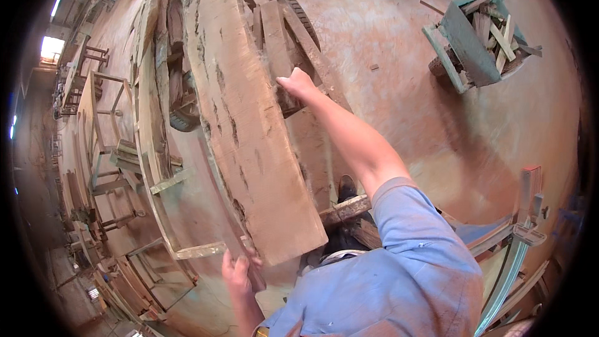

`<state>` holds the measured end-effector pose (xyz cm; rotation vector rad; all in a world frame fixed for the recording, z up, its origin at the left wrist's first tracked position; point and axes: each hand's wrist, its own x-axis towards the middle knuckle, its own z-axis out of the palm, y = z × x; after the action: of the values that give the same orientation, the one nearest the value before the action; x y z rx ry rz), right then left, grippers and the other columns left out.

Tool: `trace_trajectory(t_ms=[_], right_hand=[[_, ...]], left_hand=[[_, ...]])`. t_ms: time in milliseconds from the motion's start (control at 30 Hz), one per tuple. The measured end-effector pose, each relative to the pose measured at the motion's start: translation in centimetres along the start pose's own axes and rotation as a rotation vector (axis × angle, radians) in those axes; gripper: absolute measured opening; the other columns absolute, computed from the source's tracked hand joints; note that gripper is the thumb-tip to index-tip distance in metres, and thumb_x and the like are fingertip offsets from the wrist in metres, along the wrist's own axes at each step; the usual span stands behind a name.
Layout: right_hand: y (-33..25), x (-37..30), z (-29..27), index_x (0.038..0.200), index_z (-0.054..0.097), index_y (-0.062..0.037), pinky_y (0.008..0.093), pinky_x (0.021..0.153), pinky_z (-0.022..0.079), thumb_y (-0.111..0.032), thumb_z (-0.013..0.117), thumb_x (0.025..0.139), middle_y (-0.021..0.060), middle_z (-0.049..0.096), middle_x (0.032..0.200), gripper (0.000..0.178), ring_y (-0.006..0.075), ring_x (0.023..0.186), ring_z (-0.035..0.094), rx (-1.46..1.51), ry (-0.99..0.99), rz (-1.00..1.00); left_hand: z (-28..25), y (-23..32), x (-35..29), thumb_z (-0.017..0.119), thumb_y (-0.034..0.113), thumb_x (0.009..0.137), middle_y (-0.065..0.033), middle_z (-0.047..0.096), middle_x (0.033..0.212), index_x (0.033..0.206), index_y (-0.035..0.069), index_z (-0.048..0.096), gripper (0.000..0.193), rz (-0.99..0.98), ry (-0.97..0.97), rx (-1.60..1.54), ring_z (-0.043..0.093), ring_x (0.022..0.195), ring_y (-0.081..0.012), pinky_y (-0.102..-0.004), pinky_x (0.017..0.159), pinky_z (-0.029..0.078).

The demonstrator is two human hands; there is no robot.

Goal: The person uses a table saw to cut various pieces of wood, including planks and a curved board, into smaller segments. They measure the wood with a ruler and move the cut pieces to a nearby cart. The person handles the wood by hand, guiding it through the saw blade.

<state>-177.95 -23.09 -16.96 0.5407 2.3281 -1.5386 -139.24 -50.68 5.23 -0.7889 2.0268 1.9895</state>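
A long, thick wooden slab (246, 131) with rough, cracked edges runs from close to my body to the far end of a loaded cart. My left hand (239, 271) is closed at the slab's near left edge, its fingers curled up by the corner. Stretched far forward, my right arm ends in a closed right hand (297, 84) against the slab's right edge, the thumb side touching the wood. The fingers' undersides are hidden at both places. Beneath the slab, more rough boards (274, 34) lie on the cart.
The cart's frame (199, 251) bends round on the left, with a black tire (183, 118) under the load. A green wheelbarrow (468, 43) full of wood scraps stands at the far right. Metal racks (103, 131) line the left, and a metal-railed machine (521, 237) is at the near right.
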Motion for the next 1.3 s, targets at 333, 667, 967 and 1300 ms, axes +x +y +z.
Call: trace_trajectory(t_ms=[333, 667, 967, 1300], right_hand=[[0.0, 1.4, -1.2, 0.105, 0.068, 0.011, 0.0424, 0.083, 0.053, -0.042, 0.071, 0.08, 0.0239, 0.069, 0.106, 0.059, 0.0326, 0.095, 0.069, 0.654, -0.163, 0.115], [1.4, -8.6, -9.7, 0.105, 0.057, 0.0195, 0.0417, 0.085, 0.053, -0.043, 0.074, 0.077, 0.035, 0.066, 0.102, 0.071, 0.0353, 0.097, 0.069, 0.091, 0.234, -0.099], [-0.3, -23.6, -11.4, 0.122, 0.055, 0.0044, 0.0303, 0.078, 0.055, -0.031, 0.06, 0.099, 0.0101, 0.065, 0.103, 0.042, 0.015, 0.091, 0.064, 0.85, -0.433, 0.001], [-2.7, -30.8, -1.2, 0.149, 0.021, 0.0104, 0.0323, 0.099, 0.048, -0.031, 0.056, 0.102, 0.0214, 0.051, 0.135, 0.072, 0.0222, 0.12, 0.055, 0.781, -0.398, -0.202]], left_hand=[[-1.7, -1.6, -2.6, 0.07, 0.03, 0.089, -0.0139, 0.065, 0.097, 0.119, -0.003, 0.049, 0.05, 0.012, 0.132, 0.041, 0.067, 0.067, -0.0212, -0.0323, 0.059, 0.056], [0.6, -0.2, 0.2, 0.069, 0.029, 0.09, -0.0144, 0.064, 0.096, 0.119, -0.003, 0.049, 0.048, 0.082, -0.047, -0.006, 0.067, 0.07, -0.0204, -0.032, 0.061, 0.056], [6.5, 2.4, 3.4, 0.066, 0.021, 0.089, -0.0067, 0.058, 0.096, 0.119, 0.001, 0.047, 0.041, -0.02, -0.221, -0.248, 0.062, 0.077, -0.018, -0.0312, 0.06, 0.055], [8.2, 2.4, 3.0, 0.073, 0.014, 0.086, -0.0144, 0.061, 0.115, 0.128, -0.004, 0.047, 0.053, 0.051, -0.23, -0.316, 0.063, 0.1, -0.0198, -0.0337, 0.087, 0.053]])
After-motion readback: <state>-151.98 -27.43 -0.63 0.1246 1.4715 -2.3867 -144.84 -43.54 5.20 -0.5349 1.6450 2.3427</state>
